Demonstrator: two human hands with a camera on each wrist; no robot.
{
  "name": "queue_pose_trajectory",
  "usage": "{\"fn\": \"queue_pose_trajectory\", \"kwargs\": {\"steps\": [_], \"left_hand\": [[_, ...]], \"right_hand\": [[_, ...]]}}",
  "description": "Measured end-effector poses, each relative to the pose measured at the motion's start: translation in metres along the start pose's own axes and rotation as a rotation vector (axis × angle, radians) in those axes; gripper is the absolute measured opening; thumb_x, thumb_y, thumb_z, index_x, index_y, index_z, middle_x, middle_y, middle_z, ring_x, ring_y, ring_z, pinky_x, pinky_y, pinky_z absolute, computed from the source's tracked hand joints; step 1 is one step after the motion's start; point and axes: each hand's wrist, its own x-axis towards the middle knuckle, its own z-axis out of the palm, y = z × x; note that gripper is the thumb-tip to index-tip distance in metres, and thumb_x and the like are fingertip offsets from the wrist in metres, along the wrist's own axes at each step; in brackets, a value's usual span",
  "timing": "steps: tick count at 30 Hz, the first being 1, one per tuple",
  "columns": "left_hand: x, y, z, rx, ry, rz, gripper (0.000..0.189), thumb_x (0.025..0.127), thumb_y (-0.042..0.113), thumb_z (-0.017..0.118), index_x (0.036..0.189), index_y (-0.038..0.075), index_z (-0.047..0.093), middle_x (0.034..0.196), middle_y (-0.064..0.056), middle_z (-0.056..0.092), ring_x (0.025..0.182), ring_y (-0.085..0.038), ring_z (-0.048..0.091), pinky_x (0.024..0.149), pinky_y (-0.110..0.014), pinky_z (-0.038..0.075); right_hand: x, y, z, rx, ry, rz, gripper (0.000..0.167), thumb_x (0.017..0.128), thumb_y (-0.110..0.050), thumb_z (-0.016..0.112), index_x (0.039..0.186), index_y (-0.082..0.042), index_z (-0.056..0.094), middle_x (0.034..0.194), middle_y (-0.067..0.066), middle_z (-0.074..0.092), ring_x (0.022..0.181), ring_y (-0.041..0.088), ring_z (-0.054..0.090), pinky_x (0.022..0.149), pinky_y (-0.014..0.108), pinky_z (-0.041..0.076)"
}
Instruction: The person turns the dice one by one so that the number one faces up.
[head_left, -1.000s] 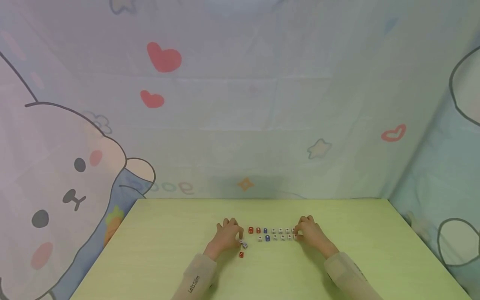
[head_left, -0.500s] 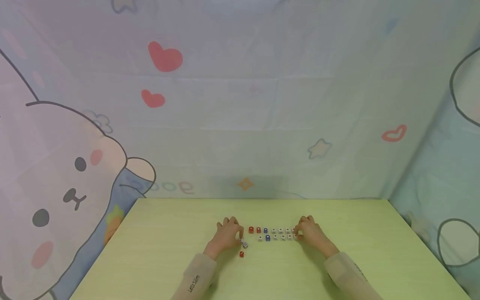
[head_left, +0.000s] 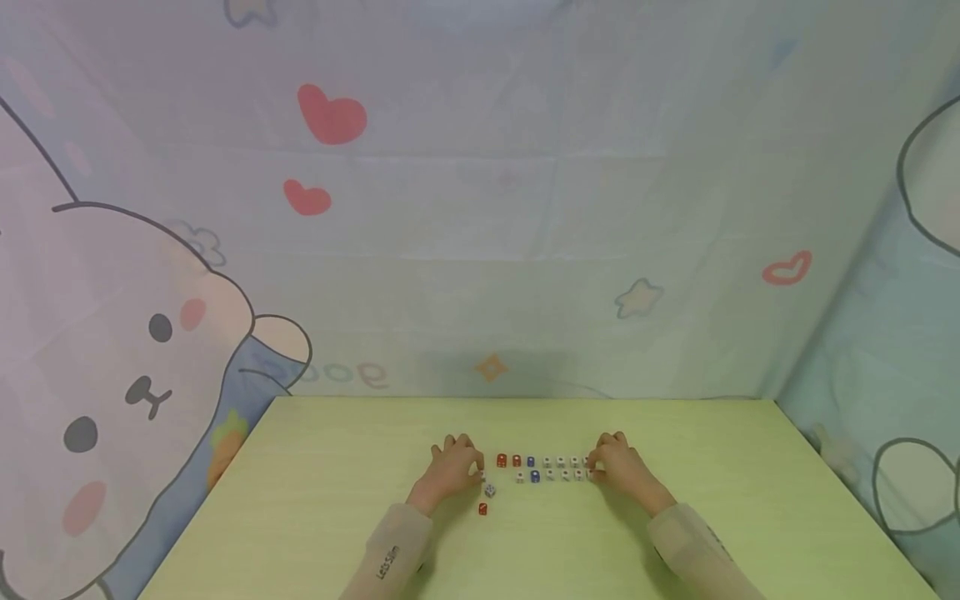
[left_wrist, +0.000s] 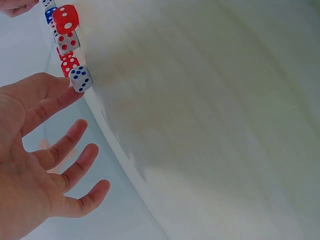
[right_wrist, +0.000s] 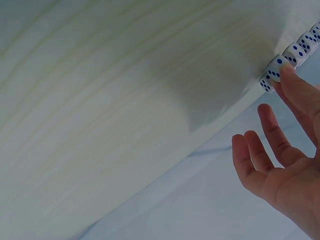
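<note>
My left hand pinches a white die with blue pips between thumb and index finger, its other fingers spread. Just nearer to me lie a white die with red pips and a red die. My right hand has thumb and index finger on a white die with blue pips at the right end of the front row, its other fingers loosely bent. Between the hands run two rows of dice, with red dice and a blue die at the left of the back row.
A blue die and several white dice make up the rest of the rows. They stand on a pale yellow-green table. A printed cloth hangs behind the table's far edge.
My left hand has shifted slightly away from me with its die, which now sits farther from the white die near it. My right hand has stayed in place.
</note>
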Motion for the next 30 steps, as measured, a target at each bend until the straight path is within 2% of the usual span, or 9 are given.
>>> {"fn": "queue_pose_trajectory", "kwargs": {"steps": [8, 15, 20, 24, 30], "left_hand": [[0.002, -0.001, 0.004, 0.011, 0.006, -0.016, 0.009, 0.071, 0.014, 0.07, 0.079, 0.012, 0.067, 0.096, -0.009, 0.051, 0.09, -0.025, 0.04, 0.08, -0.062, 0.031], [0.006, 0.002, 0.006, 0.029, 0.019, -0.01, 0.008, 0.073, 0.016, 0.071, 0.075, 0.013, 0.065, 0.098, -0.01, 0.052, 0.092, -0.027, 0.041, 0.08, -0.062, 0.033], [0.011, 0.011, 0.004, 0.018, 0.013, 0.003, 0.009, 0.074, 0.018, 0.07, 0.079, 0.013, 0.065, 0.099, -0.009, 0.052, 0.093, -0.025, 0.04, 0.079, -0.057, 0.033], [0.017, 0.019, 0.006, 0.024, -0.003, 0.001, 0.01, 0.074, 0.019, 0.07, 0.083, 0.015, 0.067, 0.1, -0.008, 0.051, 0.092, -0.024, 0.039, 0.081, -0.058, 0.033], [0.022, 0.026, 0.011, 0.026, -0.003, 0.007, 0.008, 0.072, 0.017, 0.072, 0.078, 0.015, 0.067, 0.098, -0.007, 0.05, 0.094, -0.025, 0.039, 0.084, -0.062, 0.031]], "right_hand": [[-0.001, 0.0, 0.001, -0.005, 0.004, -0.004, 0.008, 0.069, -0.01, 0.072, 0.077, -0.011, 0.07, 0.084, 0.002, 0.052, 0.084, 0.022, 0.041, 0.056, 0.031, 0.037], [-0.001, 0.001, 0.001, 0.018, 0.007, -0.001, 0.007, 0.069, -0.01, 0.071, 0.076, -0.011, 0.069, 0.083, 0.001, 0.051, 0.082, 0.021, 0.04, 0.056, 0.032, 0.037], [-0.002, 0.001, -0.001, 0.028, 0.002, 0.008, 0.007, 0.069, -0.011, 0.071, 0.076, -0.012, 0.069, 0.083, 0.001, 0.051, 0.082, 0.021, 0.04, 0.056, 0.031, 0.037], [-0.002, 0.001, -0.001, 0.029, 0.005, 0.007, 0.007, 0.07, -0.01, 0.071, 0.077, -0.011, 0.069, 0.082, 0.002, 0.051, 0.082, 0.021, 0.04, 0.055, 0.029, 0.036], [-0.001, 0.002, 0.001, 0.037, 0.016, -0.005, 0.007, 0.07, -0.009, 0.071, 0.076, -0.011, 0.07, 0.081, 0.001, 0.051, 0.082, 0.021, 0.041, 0.054, 0.028, 0.036]]}}
